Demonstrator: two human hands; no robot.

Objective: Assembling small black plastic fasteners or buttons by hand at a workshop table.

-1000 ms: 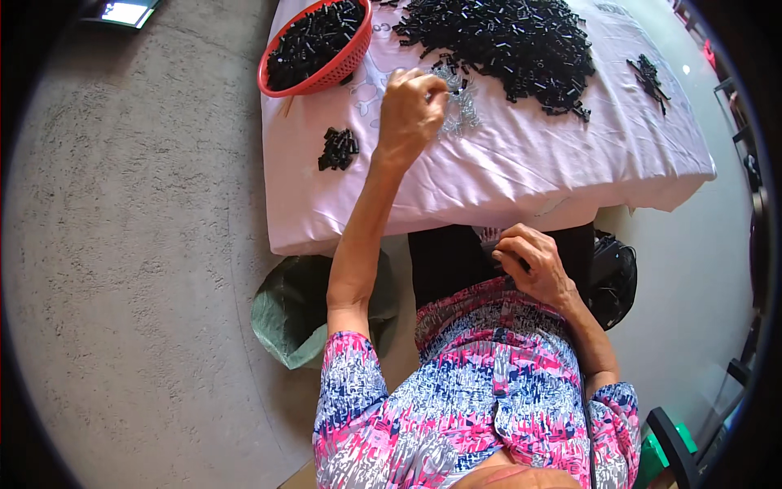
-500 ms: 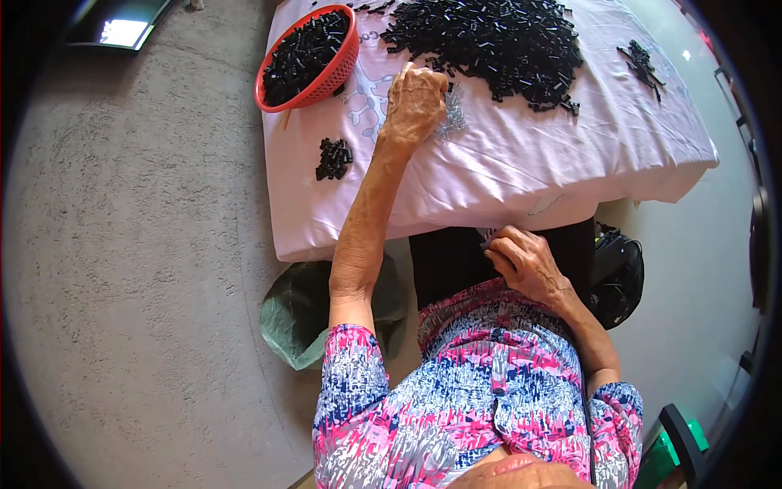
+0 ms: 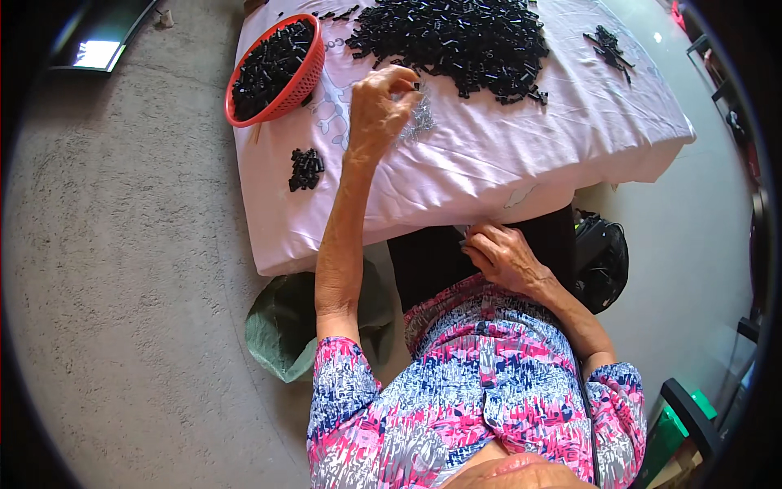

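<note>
My left hand (image 3: 381,114) is over the table, in front of the large heap of small black tube-like pieces (image 3: 456,45). Its thumb and forefinger curve toward each other beside a little scatter of thin clear or silvery bits (image 3: 421,118). A tiny dark piece shows at the fingertips; whether they grip it is unclear. Down at my lap, just below the table's front edge, my right hand (image 3: 507,254) has its fingers curled closed. Something small and pale shows at those fingertips, too hidden to name.
A red plastic basket (image 3: 305,81) full of black pieces stands at the table's left. Smaller black piles lie at the near left (image 3: 306,169) and far right (image 3: 609,53) of the pink cloth (image 3: 521,151). A green sack (image 3: 273,330) and a black bag (image 3: 603,265) are below.
The whole view has shifted, so the table appears farther left. My left thumb and forefinger now show a rounded gap between them. My right hand stays at my lap, fingers still curled.
</note>
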